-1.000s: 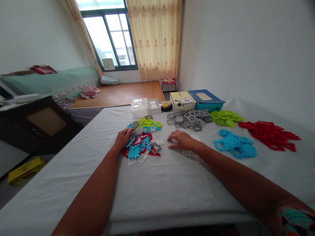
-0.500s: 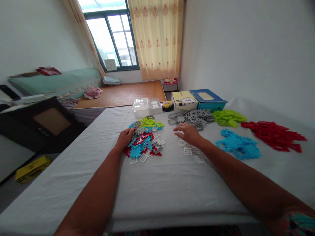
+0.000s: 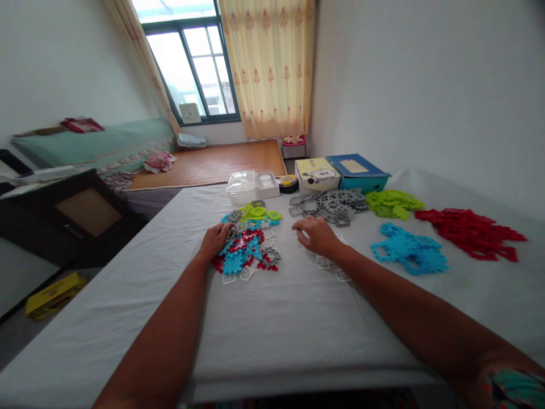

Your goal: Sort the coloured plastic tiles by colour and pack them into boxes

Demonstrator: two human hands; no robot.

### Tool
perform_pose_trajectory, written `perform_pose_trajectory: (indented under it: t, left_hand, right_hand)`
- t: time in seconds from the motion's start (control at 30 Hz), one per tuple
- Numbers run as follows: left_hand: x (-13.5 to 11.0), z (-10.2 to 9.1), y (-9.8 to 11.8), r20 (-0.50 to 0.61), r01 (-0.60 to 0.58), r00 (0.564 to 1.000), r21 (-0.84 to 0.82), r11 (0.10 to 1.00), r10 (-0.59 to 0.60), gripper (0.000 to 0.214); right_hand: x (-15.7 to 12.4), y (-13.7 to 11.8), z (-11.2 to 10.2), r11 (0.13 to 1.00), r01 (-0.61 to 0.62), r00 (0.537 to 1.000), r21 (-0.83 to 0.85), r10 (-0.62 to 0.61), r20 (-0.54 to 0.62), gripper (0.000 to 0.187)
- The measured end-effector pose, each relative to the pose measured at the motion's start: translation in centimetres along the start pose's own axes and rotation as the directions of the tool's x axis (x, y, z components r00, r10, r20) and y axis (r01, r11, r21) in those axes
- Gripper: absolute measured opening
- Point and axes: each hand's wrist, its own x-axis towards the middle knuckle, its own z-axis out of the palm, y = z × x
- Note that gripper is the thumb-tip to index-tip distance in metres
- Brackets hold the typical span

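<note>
A mixed heap of flat plastic building pieces (image 3: pixel 249 247) in blue, red, grey, green and white lies on the white-covered table (image 3: pixel 272 318). My left hand (image 3: pixel 216 238) rests on the heap's left edge with its fingers curled over the pieces. My right hand (image 3: pixel 315 234) hovers just right of the heap, palm down, fingers bent over a few small white window pieces (image 3: pixel 330 264). Whether the right hand pinches a piece is hidden.
Sorted piles lie to the right: grey (image 3: pixel 330 205), green (image 3: pixel 394 203), blue (image 3: pixel 409 253) and red (image 3: pixel 470 232). At the table's far edge stand a clear plastic box (image 3: pixel 251 186), a yellow box (image 3: pixel 317 173) and a blue box (image 3: pixel 357 172). A bed and dark furniture are at the left.
My right hand moved away toward the grey pile, then came back left toward the mixed heap. My left hand stayed on the heap.
</note>
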Motion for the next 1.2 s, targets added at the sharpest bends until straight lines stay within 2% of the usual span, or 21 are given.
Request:
perform_pose_trajectory:
  t: [0.07,0.13,0.2,0.3,0.37,0.47,0.57,0.67,0.77,0.9,1.0,1.07,1.13,1.2]
  left_hand:
    - [0.0,0.1,-0.1,0.001,-0.005,1.000,0.006,1.000,0.005,0.048]
    - [0.1,0.2,-0.2,0.000,0.002,1.000,0.013,1.000,-0.002,0.048]
    - [0.1,0.2,-0.3,0.006,0.007,1.000,0.018,1.000,-0.007,0.050]
    - [0.1,0.2,-0.3,0.010,-0.002,1.000,0.022,1.000,0.002,0.050]
    - [0.1,0.2,-0.4,0.007,-0.006,1.000,0.022,1.000,0.006,0.051]
    - [0.1,0.3,-0.5,-0.001,-0.013,1.000,0.015,1.000,0.013,0.051]
    - [0.1,0.3,-0.6,-0.004,-0.021,1.000,0.011,1.000,0.021,0.050]
    - [0.1,0.3,-0.5,-0.004,-0.031,1.000,0.010,0.999,0.031,0.050]
    - [0.1,0.3,-0.5,-0.006,-0.039,0.999,0.013,0.999,0.039,0.050]
    - [0.1,0.3,-0.7,-0.007,-0.045,0.999,0.011,0.999,0.045,0.050]
    - [0.2,0.3,-0.9,0.000,-0.040,0.999,0.021,0.999,0.040,0.051]
    - [0.2,0.3,-1.0,0.005,-0.039,0.999,0.033,0.999,0.039,0.051]
    - [0.2,0.4,-1.0,0.009,-0.041,0.999,0.042,0.998,0.041,0.050]
    - [0.3,0.4,-1.0,0.009,-0.039,0.999,0.042,0.998,0.038,0.050]
  right_hand:
    - [-0.2,0.9,-0.4,0.997,-0.074,0.997,-0.020,0.074,-0.015,0.023]
    - [-0.2,1.0,-0.1,0.998,-0.062,0.998,-0.021,0.062,-0.024,0.027]
    - [-0.1,0.1,0.8,0.999,0.045,0.999,0.027,-0.045,-0.001,0.035]
    - [0.2,-2.1,2.7,0.968,0.221,0.970,0.120,-0.231,0.079,0.054]
    - [0.5,-3.3,3.4,0.955,0.261,0.954,0.144,-0.278,0.113,0.059]
    - [0.6,-3.7,3.1,0.968,0.215,0.966,0.129,-0.230,0.115,0.050]
    - [0.5,-2.8,1.9,0.983,0.157,0.981,0.092,-0.166,0.101,0.040]
    - [0.1,-1.7,1.3,0.986,0.158,0.980,0.046,-0.162,0.113,0.031]
    - [-0.1,-1.2,1.7,0.986,0.164,0.972,0.038,-0.168,0.167,0.026]
    - [0.0,-1.3,2.1,0.984,0.132,0.973,0.118,-0.151,0.174,0.023]
    - [0.0,-0.6,1.3,0.964,0.089,0.984,0.249,-0.124,0.129,0.020]
    - [0.0,0.4,0.5,0.948,0.050,0.985,0.314,-0.099,0.142,0.013]
    - [-0.1,1.4,-0.3,0.963,-0.006,0.989,0.270,-0.034,0.144,0.011]
    - [-0.2,1.8,-0.4,0.986,-0.034,0.997,0.162,0.022,0.079,0.014]
